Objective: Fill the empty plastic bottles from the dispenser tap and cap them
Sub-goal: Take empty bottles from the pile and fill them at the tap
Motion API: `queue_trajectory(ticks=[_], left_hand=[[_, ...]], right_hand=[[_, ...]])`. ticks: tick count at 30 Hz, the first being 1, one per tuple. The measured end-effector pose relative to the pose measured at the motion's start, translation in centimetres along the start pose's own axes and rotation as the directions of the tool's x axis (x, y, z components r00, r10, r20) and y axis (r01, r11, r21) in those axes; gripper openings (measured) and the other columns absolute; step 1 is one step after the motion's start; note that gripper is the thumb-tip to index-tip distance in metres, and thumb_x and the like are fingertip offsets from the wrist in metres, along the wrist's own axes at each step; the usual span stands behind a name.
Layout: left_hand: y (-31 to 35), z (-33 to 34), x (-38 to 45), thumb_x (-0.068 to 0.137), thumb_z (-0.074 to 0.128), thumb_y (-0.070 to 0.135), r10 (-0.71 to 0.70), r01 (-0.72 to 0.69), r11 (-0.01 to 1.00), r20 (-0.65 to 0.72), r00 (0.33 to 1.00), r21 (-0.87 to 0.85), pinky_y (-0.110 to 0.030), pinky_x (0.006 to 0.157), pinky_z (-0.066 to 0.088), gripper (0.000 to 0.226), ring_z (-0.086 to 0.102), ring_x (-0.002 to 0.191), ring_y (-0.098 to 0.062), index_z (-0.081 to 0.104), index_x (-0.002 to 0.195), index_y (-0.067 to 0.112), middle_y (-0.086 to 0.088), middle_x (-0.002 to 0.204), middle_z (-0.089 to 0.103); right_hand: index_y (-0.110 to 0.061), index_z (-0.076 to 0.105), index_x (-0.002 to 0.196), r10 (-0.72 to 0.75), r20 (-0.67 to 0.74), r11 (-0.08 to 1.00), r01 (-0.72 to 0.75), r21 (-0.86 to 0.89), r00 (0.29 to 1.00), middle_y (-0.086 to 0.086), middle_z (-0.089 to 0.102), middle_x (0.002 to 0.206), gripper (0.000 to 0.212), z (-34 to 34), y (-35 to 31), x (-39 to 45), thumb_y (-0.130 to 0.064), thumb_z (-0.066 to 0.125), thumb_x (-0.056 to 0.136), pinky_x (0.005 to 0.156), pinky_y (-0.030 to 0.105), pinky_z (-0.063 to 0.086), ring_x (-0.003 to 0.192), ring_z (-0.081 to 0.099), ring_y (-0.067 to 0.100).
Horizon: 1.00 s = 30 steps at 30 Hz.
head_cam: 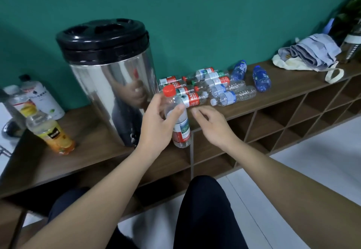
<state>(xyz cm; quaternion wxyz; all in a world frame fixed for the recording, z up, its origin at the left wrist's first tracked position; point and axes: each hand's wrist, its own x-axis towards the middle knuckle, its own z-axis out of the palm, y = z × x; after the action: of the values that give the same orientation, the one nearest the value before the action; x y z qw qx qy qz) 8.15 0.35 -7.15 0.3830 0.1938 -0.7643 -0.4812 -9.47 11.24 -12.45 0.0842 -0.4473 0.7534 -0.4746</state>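
Left hand [156,120] grips a clear plastic bottle with a red cap and red-and-green label [180,124], thumb across the upper body, other fingers curled round the far side; bottle is near upright, tilted slightly, held in front of the wooden shelf unit's front edge, just right of the dispenser. Cap is on; can't tell from here whether there's water in it. Right hand [212,124] hovers just beside the bottle on its right, fingers loosely bent and slightly apart, holding nothing, not touching the bottle. Big shiny steel cylindrical dispenser with a black lid [109,77] stands on the brown wooden shelf top [93,145]; its tap [133,138] sits low on the front, partly hidden by the left forearm. Behind the hands, a cluster of empty clear plastic bottles [213,86] lies on its sides on the shelf top, red, green and white caps, mixed red and blue labels. Two blue plastic bottles [260,79] lie on their sides further right, near the cluster. Left of the dispenser: an orange-drink bottle with a yellow label [51,133] standing, plus a white-labelled bottle [42,96] behind it. Far right on the shelf top, a folded grey cloth on a cream tote bag [310,55]. Person's dark-trousered knees [205,209] are at the bottom of view.
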Motion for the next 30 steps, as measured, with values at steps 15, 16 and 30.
queue_trajectory(ticks=[15,16,30], left_hand=[[-1.3,-4.3,-5.5,0.109,0.070,0.049,-0.062,0.047,0.993,0.132,0.989,0.112,-0.047,0.113,0.058,0.050,0.066,0.133,-0.003,0.057,0.155,0.036,0.019,0.143,0.070],[-1.7,-4.6,-5.8,0.105,0.075,0.052,-0.078,0.067,0.994,0.125,0.989,0.092,-0.048,0.114,0.057,0.056,0.066,0.135,-0.005,0.055,0.155,0.037,0.018,0.145,0.069],[-3.6,-6.2,-8.4,0.097,0.080,0.054,-0.185,0.182,0.983,0.204,0.961,0.034,-0.051,0.101,0.063,0.038,0.076,0.109,-0.015,0.066,0.127,0.035,0.010,0.114,0.077]], right_hand=[[-0.026,0.068,0.097,-0.221,0.074,0.968,0.228,-0.105,0.973,-0.004,0.057,0.067,0.026,1.2,-12.3,-0.6,-0.050,0.070,0.105,0.068,0.034,0.052,0.062,0.054,0.009],[-0.026,0.067,0.096,-0.230,0.069,0.967,0.236,-0.097,0.971,-0.004,0.056,0.065,0.025,1.2,-12.6,-0.6,-0.049,0.070,0.105,0.067,0.034,0.051,0.061,0.053,0.009],[-0.018,0.058,0.084,-0.156,0.206,0.958,0.199,-0.207,0.966,-0.002,0.058,0.070,0.039,1.6,-13.5,-0.6,-0.048,0.065,0.108,0.066,0.041,0.045,0.064,0.051,0.016]])
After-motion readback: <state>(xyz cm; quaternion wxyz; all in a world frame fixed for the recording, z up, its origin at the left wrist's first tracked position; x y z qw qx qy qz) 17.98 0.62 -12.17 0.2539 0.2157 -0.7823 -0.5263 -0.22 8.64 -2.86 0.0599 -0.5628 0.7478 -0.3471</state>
